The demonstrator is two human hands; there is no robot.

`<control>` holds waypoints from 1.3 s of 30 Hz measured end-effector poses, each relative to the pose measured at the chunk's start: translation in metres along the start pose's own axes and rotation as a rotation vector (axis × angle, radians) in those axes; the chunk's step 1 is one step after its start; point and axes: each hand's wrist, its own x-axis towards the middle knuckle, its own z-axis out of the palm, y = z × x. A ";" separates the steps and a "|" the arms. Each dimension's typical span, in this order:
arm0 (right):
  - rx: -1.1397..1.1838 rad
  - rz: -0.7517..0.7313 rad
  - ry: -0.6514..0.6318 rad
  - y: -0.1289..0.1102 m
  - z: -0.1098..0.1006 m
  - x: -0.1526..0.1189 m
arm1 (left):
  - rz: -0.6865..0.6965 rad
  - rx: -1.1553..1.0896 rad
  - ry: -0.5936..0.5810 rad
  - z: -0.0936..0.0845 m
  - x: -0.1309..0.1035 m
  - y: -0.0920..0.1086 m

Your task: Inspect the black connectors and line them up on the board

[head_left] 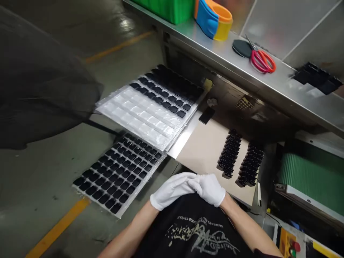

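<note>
White gloves cover both of my hands, which touch each other in front of the black shirt, at the near edge of the beige board (pixel 204 143). My left hand (pixel 174 188) has its fingers pressed together and reaching to my right hand (pixel 209 188), whose fingers are curled. Whether anything lies between them cannot be made out. On the board stand two rows of small black parts, a left row (pixel 230 152) and a right row (pixel 252 163). Left of the board is a clear tray (pixel 139 114), partly filled with black pieces.
A lower tray (pixel 115 172) of black pieces sits at the left. The metal shelf (pixel 223 52) above holds red-handled scissors (pixel 262 61), a tape dispenser (pixel 213 19) and a green bin (pixel 166 9). A green ribbed conveyor (pixel 311 179) is at right; dark mesh (pixel 45 82) hangs at left.
</note>
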 end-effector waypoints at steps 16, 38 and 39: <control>-0.136 -0.236 -0.244 -0.012 0.082 -0.069 | 0.140 0.082 0.114 0.058 -0.109 -0.094; 0.213 -0.293 -0.202 -0.123 0.124 -0.053 | 0.278 0.059 0.060 -0.007 -0.206 -0.074; 0.201 -0.326 -0.213 -0.128 0.124 -0.052 | 0.294 0.050 0.037 -0.009 -0.208 -0.068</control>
